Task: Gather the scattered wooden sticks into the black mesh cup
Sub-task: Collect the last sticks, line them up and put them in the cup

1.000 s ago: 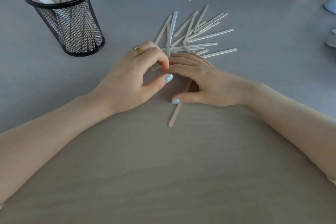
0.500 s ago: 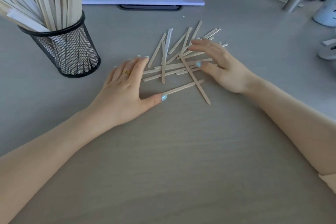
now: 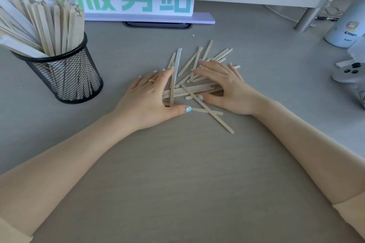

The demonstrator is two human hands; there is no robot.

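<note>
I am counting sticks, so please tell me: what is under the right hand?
Under the right hand lie loose wooden sticks, their ends showing past its fingers and thumb. How many the palm covers cannot be seen.

Both hands, the left hand (image 3: 152, 94) and right hand (image 3: 227, 87), hide parts of the wooden sticks (image 3: 195, 85) beneath them.

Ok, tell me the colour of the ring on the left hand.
Gold. The ring sits on a finger of the left hand, clearest in the head view.
</note>
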